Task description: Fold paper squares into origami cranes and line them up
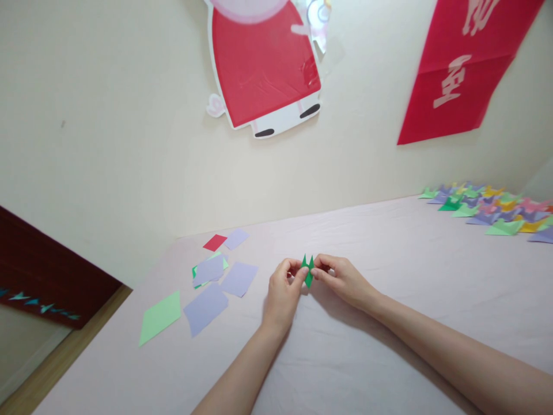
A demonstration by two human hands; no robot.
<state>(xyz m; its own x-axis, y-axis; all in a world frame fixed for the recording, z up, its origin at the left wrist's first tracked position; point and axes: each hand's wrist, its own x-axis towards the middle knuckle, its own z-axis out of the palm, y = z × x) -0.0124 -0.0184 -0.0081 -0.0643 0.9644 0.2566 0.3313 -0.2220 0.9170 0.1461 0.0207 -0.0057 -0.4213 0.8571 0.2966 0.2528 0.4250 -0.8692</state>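
Observation:
A small green origami piece (308,280) is held just above the pale cloth, two thin points sticking up and one broader point facing down. My left hand (283,291) pinches its left side between thumb and fingers. From the right, my right hand (341,276) is closed with thumb and forefinger on the other side of the same folded paper. The fingertips cover parts of both edges.
Loose paper squares lie to the left: a light green sheet (161,318), a purple sheet (206,310) and a red sheet (215,242) among several. Many folded paper figures (488,207) stand in rows at the far right. A wall (129,144) rises behind the cloth-covered surface (367,369).

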